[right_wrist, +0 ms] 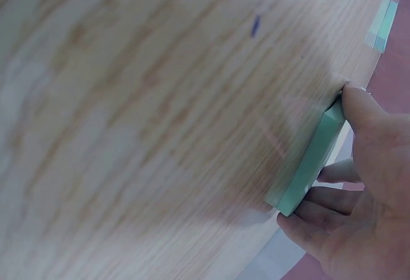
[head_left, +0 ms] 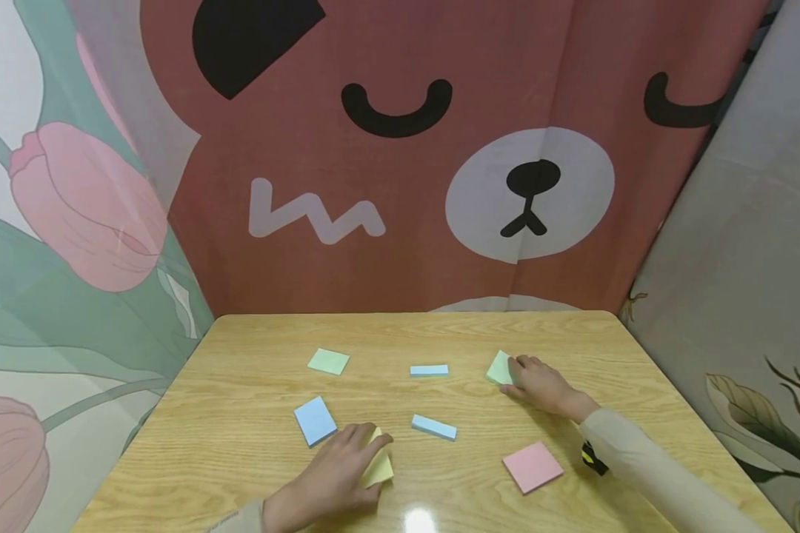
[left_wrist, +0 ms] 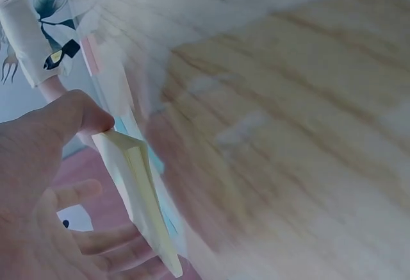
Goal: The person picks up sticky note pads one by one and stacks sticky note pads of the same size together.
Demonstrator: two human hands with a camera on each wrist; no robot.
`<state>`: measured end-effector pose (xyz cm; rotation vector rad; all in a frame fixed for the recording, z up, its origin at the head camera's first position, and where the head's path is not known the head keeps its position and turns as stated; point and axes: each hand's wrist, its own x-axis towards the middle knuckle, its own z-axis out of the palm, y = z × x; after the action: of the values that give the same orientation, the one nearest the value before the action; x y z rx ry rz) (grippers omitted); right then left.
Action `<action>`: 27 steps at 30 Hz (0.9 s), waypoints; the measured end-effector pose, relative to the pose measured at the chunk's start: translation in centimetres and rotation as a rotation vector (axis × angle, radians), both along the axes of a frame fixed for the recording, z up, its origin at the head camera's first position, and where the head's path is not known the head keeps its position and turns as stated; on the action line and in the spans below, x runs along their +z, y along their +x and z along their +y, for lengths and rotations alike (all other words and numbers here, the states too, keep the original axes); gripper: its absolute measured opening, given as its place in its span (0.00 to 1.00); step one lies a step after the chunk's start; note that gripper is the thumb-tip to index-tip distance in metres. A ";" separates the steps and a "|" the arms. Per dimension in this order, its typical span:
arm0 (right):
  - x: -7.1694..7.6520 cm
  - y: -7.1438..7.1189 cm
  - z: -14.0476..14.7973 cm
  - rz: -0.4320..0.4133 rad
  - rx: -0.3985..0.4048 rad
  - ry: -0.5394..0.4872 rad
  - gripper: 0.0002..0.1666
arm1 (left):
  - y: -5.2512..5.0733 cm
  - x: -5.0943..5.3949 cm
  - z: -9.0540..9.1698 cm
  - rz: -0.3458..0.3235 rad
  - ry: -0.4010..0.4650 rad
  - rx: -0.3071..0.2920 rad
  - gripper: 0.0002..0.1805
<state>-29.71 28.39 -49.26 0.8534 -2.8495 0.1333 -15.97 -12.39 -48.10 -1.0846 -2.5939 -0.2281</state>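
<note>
Clock centred on the near pale-blue strip (head_left: 434, 427), 12 toward the far edge of the wood-grain table (head_left: 240, 385), as the head view shows it.

Your left hand (head_left: 336, 470): grasping the yellow pad (head_left: 382, 470) at 8 o'clock. The left wrist view has your thumb on one end of it and your fingers along its back and lower end; the pad is tilted up on edge in that view.

Your right hand (head_left: 543, 386): grasping the held green pad (head_left: 498, 369) at about 2 o'clock, thumb at one end, fingertips at the other. Whether its underside touches the wood, I cannot tell.

Around them: the blue pad (head_left: 316, 421) at 9, just beside your left fingers; the loose green pad (head_left: 329, 361) at 10; the far pale-blue strip (head_left: 430, 370) at 12; the pink pad (head_left: 532, 468) at 4, nearer you than your right hand.

A black item (head_left: 593, 457) with a yellow mark shows at your right sleeve (head_left: 660, 466). Beyond the table hangs a bear-print cloth (head_left: 413, 170).
</note>
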 end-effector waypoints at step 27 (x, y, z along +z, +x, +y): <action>0.1 0.0 0.0 -0.005 0.001 0.003 0.37 | -1.1 0.4 2.2 -0.112 -0.118 -0.034 0.39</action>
<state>-29.71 28.38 -49.16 0.8566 -2.8547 0.1316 -17.07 -10.20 -47.66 -1.1890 -2.7202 -0.1496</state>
